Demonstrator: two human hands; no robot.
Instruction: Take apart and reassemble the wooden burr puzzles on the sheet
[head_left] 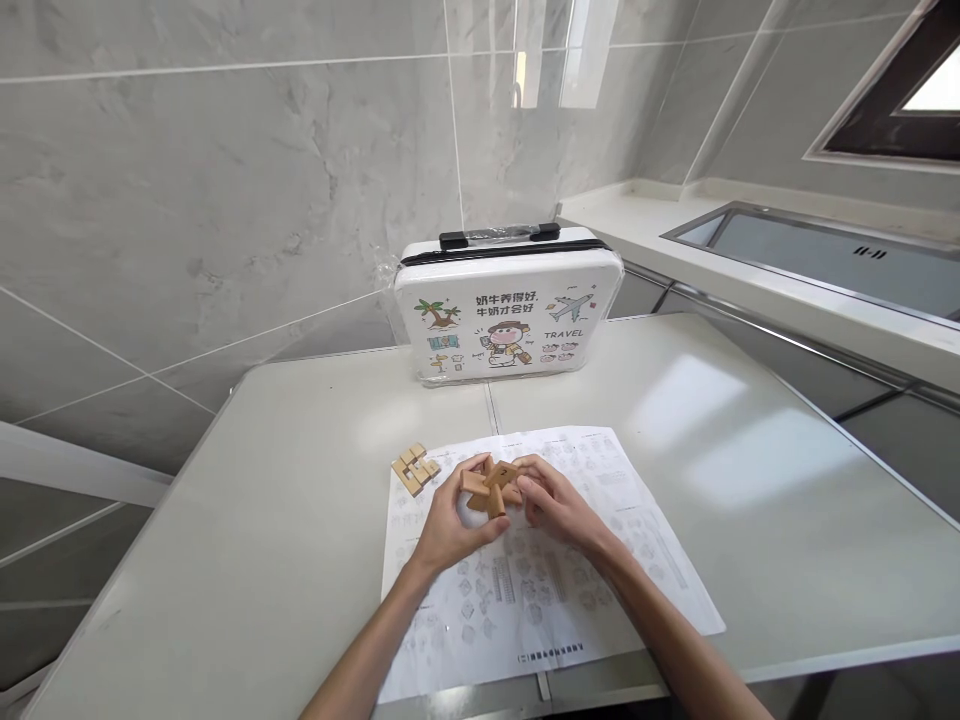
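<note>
A wooden burr puzzle (493, 486), made of interlocked light-brown blocks, is held just above the printed sheet. My left hand (448, 520) wraps round its left side and underside, thumb at the front and fingers behind. On the right, my right hand (553, 498) has its fingers bent together against the puzzle's right edge; some fingertips are hidden. Beneath both hands lies a large white instruction sheet (555, 625) with small printed diagrams. A flat wooden piece group (415, 468) of several joined blocks rests at the sheet's upper left corner.
Behind the sheet stands a white suitcase (510, 320) with cartoon prints and a black handle, against the tiled wall. The pale folding table (300, 520) has a seam down its middle. To the right is a counter with an inset glass-topped panel (825, 255).
</note>
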